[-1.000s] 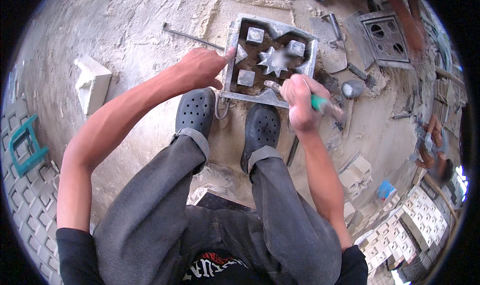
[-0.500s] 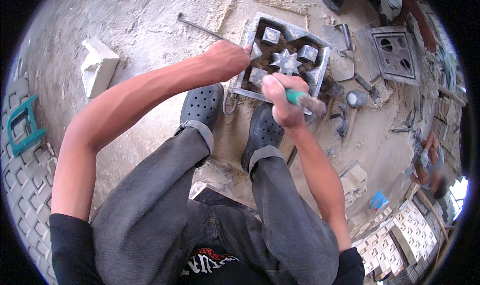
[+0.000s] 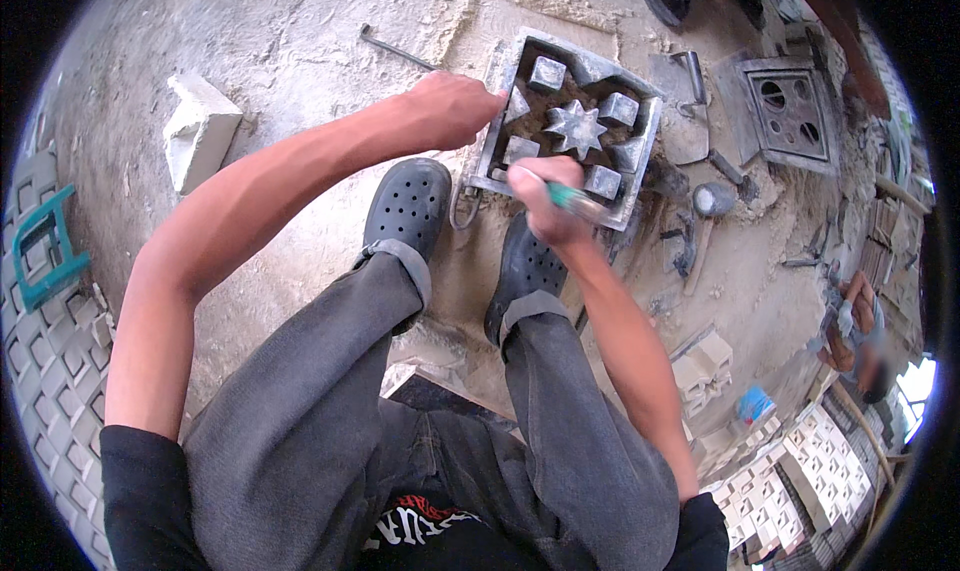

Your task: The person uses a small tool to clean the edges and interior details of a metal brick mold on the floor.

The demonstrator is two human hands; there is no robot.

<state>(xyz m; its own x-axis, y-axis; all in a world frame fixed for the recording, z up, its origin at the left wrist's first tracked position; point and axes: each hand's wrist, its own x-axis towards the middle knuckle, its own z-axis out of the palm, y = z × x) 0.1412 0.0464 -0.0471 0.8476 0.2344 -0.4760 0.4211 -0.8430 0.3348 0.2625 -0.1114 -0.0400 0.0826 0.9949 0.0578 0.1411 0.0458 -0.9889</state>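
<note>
Right hand point(image 3: 546, 199) clenched around a blurred green-handled tool point(image 3: 572, 202) — low over the near edge of the square grey metal mould with raised blocks point(image 3: 575, 129). Mould sits on dusty beige floor point(image 3: 300, 101), seemingly for easy reach. Left hand point(image 3: 455, 111) at its left rim, probably steadying — can't tell whether it grasps.

free floor point(image 3: 290, 81) between white block point(image 3: 205, 136) and rod point(image 3: 395, 49) — right of mould point(image 3: 648, 136), trowel point(image 3: 685, 136) blocking

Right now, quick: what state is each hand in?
Left hand: at the left side of the grey frame; whether it grips cannot be told.
Right hand: closed, holding a green-handled tool.
</note>
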